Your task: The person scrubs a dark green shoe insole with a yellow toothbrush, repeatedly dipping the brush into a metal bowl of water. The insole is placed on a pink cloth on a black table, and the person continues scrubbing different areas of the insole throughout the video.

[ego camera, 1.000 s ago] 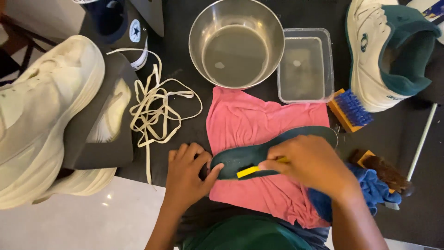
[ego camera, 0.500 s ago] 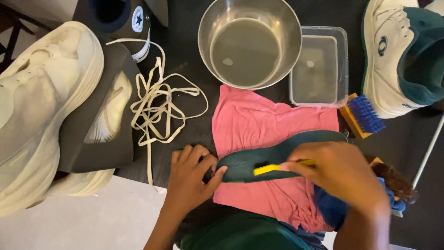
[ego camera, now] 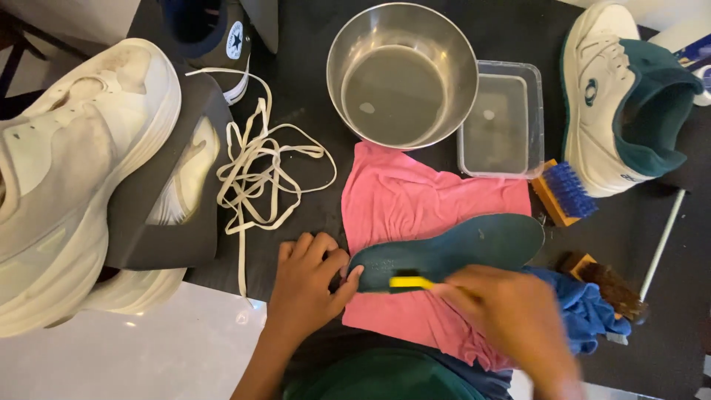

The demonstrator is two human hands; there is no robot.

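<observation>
- Dark green insole [ego camera: 459, 248] lies flat on the pink cloth [ego camera: 415, 200], heel end under my left hand [ego camera: 307, 285], toe end pointing away to the right.
- Since a second ago my right hand [ego camera: 511, 318] has slid from mid-insole back toward the heel end; it's motion-blurred, so I read this as a scrub stroke in progress.
- Right hand closed around a small yellow-handled brush [ego camera: 409, 282], bristles on the insole.
- Left hand fingers spread, pressing the insole edge down; it hasn't shifted.
- Insole: thin, flexible foam, matte. Cloth: soft, creased.
- Beyond the hands: round steel bowl [ego camera: 402, 74] of murky water, clear plastic tub [ego camera: 502, 118] beside it.
- Right of my right hand: blue-bristled wooden brush [ego camera: 566, 194], blue rag [ego camera: 589, 315].
- Left of my left hand: tangled cream laces [ego camera: 259, 170].
</observation>
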